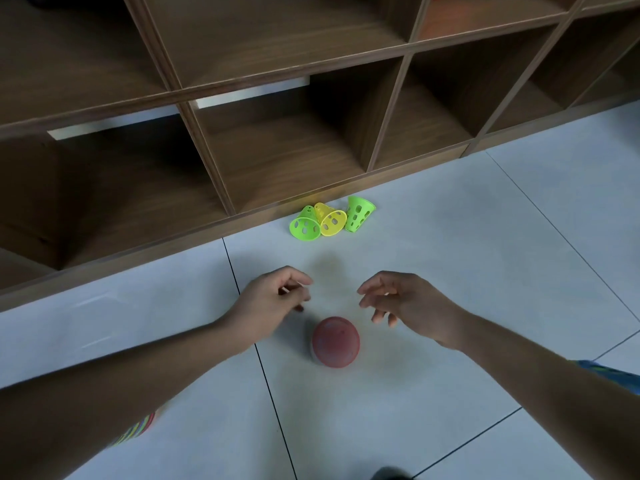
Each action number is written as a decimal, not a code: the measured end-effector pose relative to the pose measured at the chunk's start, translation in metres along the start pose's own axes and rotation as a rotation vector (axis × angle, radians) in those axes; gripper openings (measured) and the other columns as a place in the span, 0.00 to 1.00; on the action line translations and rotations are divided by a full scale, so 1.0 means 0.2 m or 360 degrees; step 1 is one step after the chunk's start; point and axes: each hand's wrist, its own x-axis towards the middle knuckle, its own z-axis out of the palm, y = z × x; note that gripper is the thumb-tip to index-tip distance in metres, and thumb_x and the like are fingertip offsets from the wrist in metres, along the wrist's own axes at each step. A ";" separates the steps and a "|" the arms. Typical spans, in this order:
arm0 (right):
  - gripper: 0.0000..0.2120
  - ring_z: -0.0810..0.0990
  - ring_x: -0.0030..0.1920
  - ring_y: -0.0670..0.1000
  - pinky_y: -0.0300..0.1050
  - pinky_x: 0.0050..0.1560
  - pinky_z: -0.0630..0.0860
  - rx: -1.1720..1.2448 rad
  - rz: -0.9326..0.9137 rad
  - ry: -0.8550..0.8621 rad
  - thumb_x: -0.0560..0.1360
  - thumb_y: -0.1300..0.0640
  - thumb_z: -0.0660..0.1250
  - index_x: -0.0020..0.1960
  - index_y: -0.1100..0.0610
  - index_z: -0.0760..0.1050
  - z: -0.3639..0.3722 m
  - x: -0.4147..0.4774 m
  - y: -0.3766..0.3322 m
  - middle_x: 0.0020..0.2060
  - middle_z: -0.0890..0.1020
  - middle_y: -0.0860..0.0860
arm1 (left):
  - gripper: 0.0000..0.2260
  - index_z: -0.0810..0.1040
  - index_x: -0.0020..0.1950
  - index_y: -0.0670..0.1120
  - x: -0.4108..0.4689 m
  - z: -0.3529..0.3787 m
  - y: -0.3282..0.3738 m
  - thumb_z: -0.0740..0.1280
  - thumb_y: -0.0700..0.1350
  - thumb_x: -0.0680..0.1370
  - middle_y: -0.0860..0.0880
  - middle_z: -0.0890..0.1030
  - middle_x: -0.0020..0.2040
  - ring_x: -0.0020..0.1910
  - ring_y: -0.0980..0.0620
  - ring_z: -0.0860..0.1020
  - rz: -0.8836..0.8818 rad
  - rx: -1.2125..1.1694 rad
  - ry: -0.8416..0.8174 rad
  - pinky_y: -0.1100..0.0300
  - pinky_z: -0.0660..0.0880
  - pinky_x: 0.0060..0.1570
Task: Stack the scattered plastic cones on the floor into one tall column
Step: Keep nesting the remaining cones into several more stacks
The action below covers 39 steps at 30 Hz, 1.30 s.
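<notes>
Three small perforated plastic cones lie on the floor against the shelf base: a green cone (304, 226) on its side, a yellow cone (330, 220) on its side touching it, and a second green cone (358, 218) tipped to the right. A red cone (335, 341) stands upright on the tile nearer me, seen from above. My left hand (273, 299) hovers left of and beyond the red cone, fingers loosely curled and holding nothing. My right hand (401, 299) hovers to the right, fingers relaxed, holding nothing. A striped stack of cones (136, 432) peeks out under my left forearm.
A dark wooden cubby shelf (277, 150) with open compartments runs along the back, its base meeting the floor. Pale floor tiles (485, 254) with dark grout lines spread to the right and front.
</notes>
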 end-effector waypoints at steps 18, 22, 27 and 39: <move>0.18 0.80 0.55 0.54 0.43 0.48 0.75 -0.0925 -0.0127 0.0479 0.82 0.62 0.62 0.67 0.47 0.78 -0.36 0.71 -0.07 0.70 0.74 0.51 | 0.18 0.75 0.71 0.58 0.56 -0.14 0.10 0.70 0.45 0.83 0.49 0.86 0.59 0.54 0.52 0.87 -0.0132 0.0002 -0.0007 0.57 0.78 0.49; 0.19 0.81 0.61 0.54 0.44 0.58 0.75 -0.1030 -0.0162 0.0438 0.81 0.63 0.61 0.68 0.48 0.77 -0.36 0.80 -0.05 0.76 0.69 0.49 | 0.21 0.71 0.74 0.62 0.64 -0.13 0.13 0.70 0.46 0.83 0.50 0.84 0.61 0.56 0.52 0.86 -0.0129 -0.0011 -0.0043 0.54 0.79 0.52; 0.21 0.77 0.69 0.52 0.45 0.67 0.72 -0.1035 -0.0139 0.0329 0.82 0.63 0.61 0.71 0.47 0.76 -0.36 0.85 -0.06 0.81 0.61 0.45 | 0.22 0.71 0.77 0.58 0.66 -0.13 0.13 0.66 0.44 0.84 0.54 0.81 0.66 0.62 0.51 0.83 -0.0208 -0.0006 -0.0084 0.54 0.77 0.55; 0.12 0.83 0.54 0.55 0.43 0.54 0.76 -0.1007 -0.0187 0.0518 0.81 0.61 0.67 0.60 0.50 0.83 -0.26 0.75 0.03 0.64 0.78 0.51 | 0.15 0.86 0.54 0.53 0.49 -0.22 0.00 0.76 0.51 0.67 0.50 0.88 0.54 0.57 0.48 0.87 -0.0235 -0.0250 0.0252 0.58 0.77 0.47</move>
